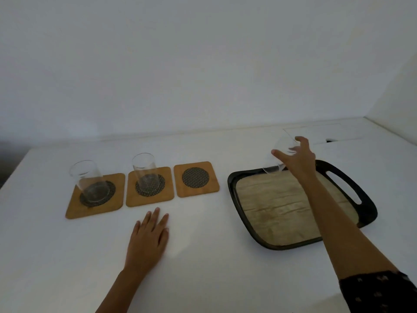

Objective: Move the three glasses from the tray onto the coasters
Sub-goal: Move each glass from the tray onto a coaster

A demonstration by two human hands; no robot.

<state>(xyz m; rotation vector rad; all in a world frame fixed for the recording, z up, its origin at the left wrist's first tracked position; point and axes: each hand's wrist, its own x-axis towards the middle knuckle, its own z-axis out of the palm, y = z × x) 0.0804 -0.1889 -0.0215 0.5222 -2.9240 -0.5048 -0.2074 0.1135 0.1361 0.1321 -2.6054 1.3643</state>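
Here, the third glass [278,158] is being taken from the far left corner of the tray [232,184].

The right hand [297,159] closes its fingers around the glass, which leans above the tray's far rim. The left hand [147,236] lies flat and empty on the table [203,267], left of the tray. The empty coaster [195,179] sits just left of the tray; two glasses already stand on coasters beyond it. Best practice, by judgement: lift clear of the rim, right the glass, lower it centred on the mesh disc.
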